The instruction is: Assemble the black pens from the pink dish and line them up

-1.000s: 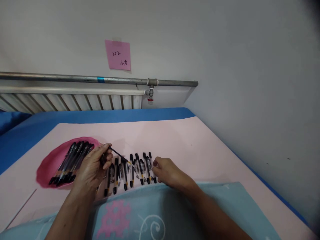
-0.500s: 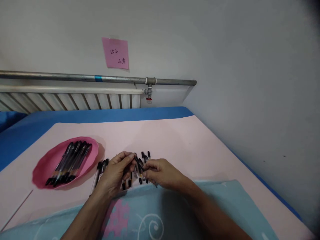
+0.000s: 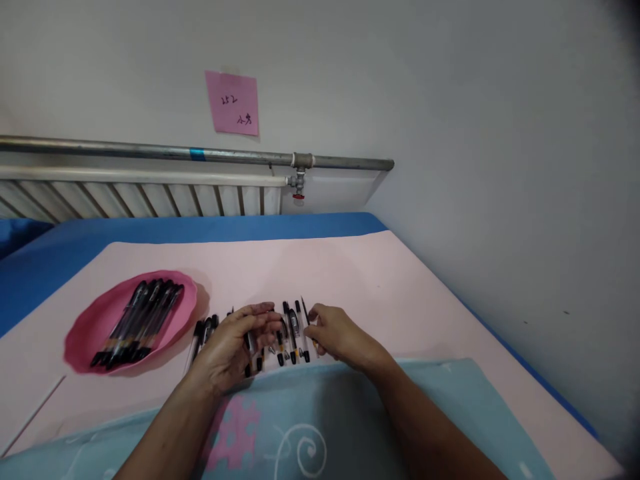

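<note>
My right hand (image 3: pixel 336 335) is closed, its fingers pinched on a thin pen refill (image 3: pixel 305 310) with its dark tip pointing up and away. My left hand (image 3: pixel 231 343) hovers over the loose pen parts, fingers stretched and slightly curved, with nothing visible between them. Between the hands, several black pens and pen parts (image 3: pixel 294 325) lie in a row on the pink surface, along with small metallic bits (image 3: pixel 301 353). The left hand partly hides some of them. More black-capped pens (image 3: pixel 199 333) lie just left of that hand.
A pink scalloped dish (image 3: pixel 80 340) at the left holds several black pens (image 3: pixel 140 323). Light blue patterned cloth (image 3: pixel 425 400) covers the near edge of the pink tabletop (image 3: pixel 340 267). A thin white rod (image 3: pixel 35 413) lies at lower left. A radiator and pipe run along the wall.
My hands have moved apart from a black piece they both touched. The right hand has shifted slightly right, with a refill now visible at its fingers; the left hand's fingers have straightened.
</note>
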A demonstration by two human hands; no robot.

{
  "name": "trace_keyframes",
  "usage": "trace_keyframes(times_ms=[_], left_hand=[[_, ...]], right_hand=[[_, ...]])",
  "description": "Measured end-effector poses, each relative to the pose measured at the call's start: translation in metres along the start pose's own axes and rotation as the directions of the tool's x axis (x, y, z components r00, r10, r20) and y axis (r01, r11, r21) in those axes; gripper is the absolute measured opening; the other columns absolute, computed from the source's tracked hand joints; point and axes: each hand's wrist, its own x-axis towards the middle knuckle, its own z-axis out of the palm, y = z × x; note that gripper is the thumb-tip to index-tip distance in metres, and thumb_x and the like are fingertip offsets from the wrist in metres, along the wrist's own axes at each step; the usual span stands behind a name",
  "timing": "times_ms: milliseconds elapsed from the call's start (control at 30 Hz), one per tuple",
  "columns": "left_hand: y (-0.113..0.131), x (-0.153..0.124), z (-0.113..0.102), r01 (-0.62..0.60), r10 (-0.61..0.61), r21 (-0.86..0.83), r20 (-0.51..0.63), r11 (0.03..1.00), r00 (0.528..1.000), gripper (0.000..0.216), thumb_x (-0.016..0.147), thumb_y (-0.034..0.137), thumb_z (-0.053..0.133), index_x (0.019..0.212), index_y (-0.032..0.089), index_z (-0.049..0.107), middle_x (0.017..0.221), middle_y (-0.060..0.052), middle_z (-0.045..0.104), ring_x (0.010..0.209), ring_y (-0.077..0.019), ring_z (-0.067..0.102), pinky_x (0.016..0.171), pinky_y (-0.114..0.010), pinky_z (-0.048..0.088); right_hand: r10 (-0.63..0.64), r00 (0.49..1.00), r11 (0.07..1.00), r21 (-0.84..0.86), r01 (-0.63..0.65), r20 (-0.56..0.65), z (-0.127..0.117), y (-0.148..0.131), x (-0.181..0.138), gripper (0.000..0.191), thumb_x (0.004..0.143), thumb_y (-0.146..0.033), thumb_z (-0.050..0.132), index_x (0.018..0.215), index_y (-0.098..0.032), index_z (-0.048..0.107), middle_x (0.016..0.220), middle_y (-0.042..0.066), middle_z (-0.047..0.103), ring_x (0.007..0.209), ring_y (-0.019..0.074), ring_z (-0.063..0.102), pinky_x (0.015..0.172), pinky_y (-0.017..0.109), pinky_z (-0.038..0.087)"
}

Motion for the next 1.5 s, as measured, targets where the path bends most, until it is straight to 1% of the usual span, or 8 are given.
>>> trace_keyframes(times_ms=[200,333,500,700,867,1000,1300,1500], left_hand=[[-0.004,0.000,0.001,0.097,-0.088,-0.103,0.085,0.990,0.992,0.022,0.073,0.001,0.051,0.093,0.006,0.061,0.104,-0.021,0.063,0.096,-0.0257,0.061,0.082,-0.034,0.051],[-0.007,-0.001,0.005,0.133,-0.118,-0.140,0.111,0.981,0.987,0.023,0.072,0.001,0.052,0.091,0.007,0.063,0.097,-0.018,0.065,0.092,-0.0231,0.062,0.084,-0.034,0.050],[-0.010,-0.006,0.012,0.130,-0.118,-0.163,0.081,0.978,0.990,0.026,0.069,-0.001,0.051,0.087,0.011,0.066,0.090,-0.010,0.066,0.071,-0.0131,0.063,0.066,-0.023,0.053],[-0.014,-0.013,0.020,0.126,-0.116,-0.138,0.082,0.982,0.990,0.027,0.067,-0.002,0.051,0.084,0.012,0.067,0.085,-0.008,0.066,0.072,-0.0143,0.063,0.063,-0.022,0.052],[-0.010,-0.007,0.011,0.065,-0.062,-0.061,0.059,0.996,0.996,0.026,0.073,0.002,0.050,0.095,0.009,0.061,0.097,-0.016,0.065,0.084,-0.0205,0.063,0.069,-0.030,0.053],[-0.002,0.000,0.002,0.023,-0.024,-0.036,-0.037,0.999,0.999,0.024,0.072,0.003,0.052,0.095,0.008,0.058,0.082,-0.014,0.066,0.060,-0.0134,0.061,0.051,-0.022,0.051],[0.001,-0.001,0.003,0.014,-0.016,-0.032,-0.059,0.999,0.998,0.022,0.073,0.000,0.050,0.092,0.007,0.057,0.070,-0.009,0.063,0.052,-0.0103,0.057,0.045,-0.019,0.047],[-0.007,-0.001,0.007,-0.033,0.033,-0.010,-0.024,0.999,0.999,0.022,0.076,0.005,0.048,0.096,0.007,0.057,0.079,-0.013,0.066,0.066,-0.0164,0.064,0.061,-0.027,0.052]], right_hand=[[-0.192,0.967,0.981,0.000,0.195,-0.169,-0.004,-0.005,-0.002,0.012,0.078,-0.018,0.043,0.077,-0.016,0.055,0.059,-0.001,0.056,0.046,0.0083,0.051,0.045,0.018,0.037],[-0.503,0.801,0.861,-0.107,0.498,-0.324,0.003,-0.014,-0.010,0.014,0.081,-0.020,0.046,0.079,-0.018,0.059,0.073,0.001,0.060,0.069,0.0109,0.056,0.064,0.021,0.042],[-0.752,0.639,0.651,-0.339,0.679,-0.164,0.028,-0.014,-0.013,0.019,0.083,-0.017,0.045,0.094,-0.019,0.060,0.090,0.005,0.060,0.086,0.0148,0.053,0.079,0.026,0.040],[-0.703,0.690,0.702,-0.326,0.633,-0.172,0.033,-0.014,-0.011,0.021,0.081,-0.013,0.043,0.095,-0.019,0.058,0.095,0.005,0.060,0.088,0.0149,0.052,0.079,0.027,0.039],[-0.458,0.864,0.860,-0.350,0.370,-0.212,-0.001,-0.009,-0.013,0.014,0.077,-0.014,0.045,0.079,-0.017,0.059,0.076,0.003,0.061,0.068,0.0120,0.053,0.061,0.021,0.035],[-0.297,0.954,0.856,-0.457,0.242,-0.051,-0.014,-0.004,-0.014,0.013,0.071,-0.011,0.046,0.067,-0.015,0.057,0.067,0.003,0.060,0.058,0.0112,0.049,0.052,0.021,0.028],[-0.235,0.970,0.863,-0.446,0.237,0.062,-0.006,-0.009,-0.014,0.008,0.070,-0.014,0.050,0.069,-0.015,0.058,0.070,0.004,0.061,0.060,0.0113,0.050,0.051,0.020,0.028],[-0.279,0.960,0.908,-0.326,0.262,-0.008,-0.019,-0.006,-0.016,0.014,0.074,-0.012,0.044,0.068,-0.015,0.056,0.066,0.002,0.059,0.058,0.0100,0.048,0.053,0.020,0.030]])
